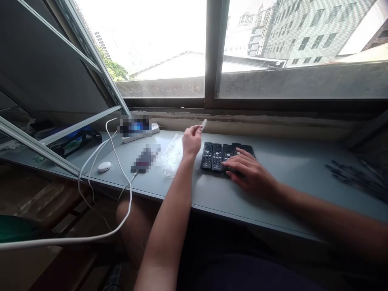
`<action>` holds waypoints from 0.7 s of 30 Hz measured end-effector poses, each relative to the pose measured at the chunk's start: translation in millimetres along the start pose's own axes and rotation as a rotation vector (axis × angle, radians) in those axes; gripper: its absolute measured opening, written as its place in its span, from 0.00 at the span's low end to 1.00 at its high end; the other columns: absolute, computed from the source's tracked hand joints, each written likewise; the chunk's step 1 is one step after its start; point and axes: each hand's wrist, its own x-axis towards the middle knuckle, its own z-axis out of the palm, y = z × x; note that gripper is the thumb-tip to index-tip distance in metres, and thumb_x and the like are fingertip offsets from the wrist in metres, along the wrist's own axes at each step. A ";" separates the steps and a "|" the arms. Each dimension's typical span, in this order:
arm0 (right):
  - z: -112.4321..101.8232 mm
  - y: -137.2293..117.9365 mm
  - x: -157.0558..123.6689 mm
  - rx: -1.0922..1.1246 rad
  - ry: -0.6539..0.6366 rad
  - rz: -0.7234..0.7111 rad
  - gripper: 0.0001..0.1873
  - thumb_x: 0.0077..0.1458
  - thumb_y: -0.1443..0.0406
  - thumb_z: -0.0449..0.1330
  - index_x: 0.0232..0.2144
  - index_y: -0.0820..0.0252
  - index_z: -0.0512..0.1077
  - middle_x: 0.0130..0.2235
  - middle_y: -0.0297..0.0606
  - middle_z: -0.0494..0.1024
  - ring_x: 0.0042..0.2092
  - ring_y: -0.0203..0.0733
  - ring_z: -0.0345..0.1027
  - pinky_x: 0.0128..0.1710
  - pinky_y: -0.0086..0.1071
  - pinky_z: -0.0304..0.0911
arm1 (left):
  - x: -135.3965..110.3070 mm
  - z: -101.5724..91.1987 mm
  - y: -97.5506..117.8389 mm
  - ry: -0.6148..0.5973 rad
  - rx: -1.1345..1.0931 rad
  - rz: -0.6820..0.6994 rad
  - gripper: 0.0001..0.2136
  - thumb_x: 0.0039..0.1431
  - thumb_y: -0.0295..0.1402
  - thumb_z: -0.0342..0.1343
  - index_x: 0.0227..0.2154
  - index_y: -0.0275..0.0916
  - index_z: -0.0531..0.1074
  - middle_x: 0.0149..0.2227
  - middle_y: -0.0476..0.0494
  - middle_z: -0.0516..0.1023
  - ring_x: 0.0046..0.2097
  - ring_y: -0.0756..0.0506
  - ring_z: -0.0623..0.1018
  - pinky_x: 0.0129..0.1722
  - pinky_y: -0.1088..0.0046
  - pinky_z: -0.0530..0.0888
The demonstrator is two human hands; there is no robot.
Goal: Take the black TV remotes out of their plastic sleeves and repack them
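Note:
Several black remote controls (pixel 217 157) lie side by side on the grey tabletop, their button faces up. Above the left end of the row, my left hand (pixel 192 139) pinches a small whitish strip (pixel 204 123) that sticks up from the fingertips; its exact kind is not clear. My right hand (pixel 247 171) rests over the right part of the row with its fingers stretched apart, hiding some of the remotes. A crumpled clear plastic bag (pixel 172 157) lies just left of my left forearm.
A blurred-out phone-like device (pixel 145 159) is plugged into a white cable (pixel 131 198), which loops over the front edge. A round white puck (pixel 104 166) and a white power strip (pixel 155 128) sit at left. Metal framing (pixel 100 68) slants there. Dark, smeared objects (pixel 357 173) lie far right.

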 end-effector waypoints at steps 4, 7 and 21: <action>-1.4 4.2 0.3 -0.127 0.109 0.082 0.20 0.71 0.66 0.65 0.63 0.51 0.78 0.52 0.45 0.88 0.54 0.58 0.82 0.71 0.68 0.66 | -12.7 21.9 14.9 -0.410 -0.737 -0.133 0.14 0.73 0.45 0.65 0.52 0.44 0.83 0.45 0.44 0.85 0.44 0.47 0.83 0.43 0.74 0.77; -2.3 6.2 1.5 -0.173 0.142 0.108 0.17 0.70 0.66 0.66 0.59 0.53 0.80 0.54 0.47 0.87 0.58 0.63 0.80 0.69 0.72 0.65 | -26.6 26.0 23.6 -0.636 -1.038 -0.196 0.14 0.63 0.44 0.75 0.46 0.41 0.85 0.40 0.44 0.84 0.44 0.46 0.84 0.48 0.71 0.78; 0.4 8.8 -1.5 -0.026 0.080 -0.074 0.26 0.68 0.65 0.72 0.65 0.42 0.79 0.63 0.44 0.82 0.67 0.62 0.76 0.74 0.72 0.63 | -34.2 26.0 29.4 -0.527 -1.191 -0.295 0.06 0.67 0.32 0.70 0.45 0.40 0.85 0.45 0.43 0.87 0.48 0.44 0.87 0.49 0.72 0.81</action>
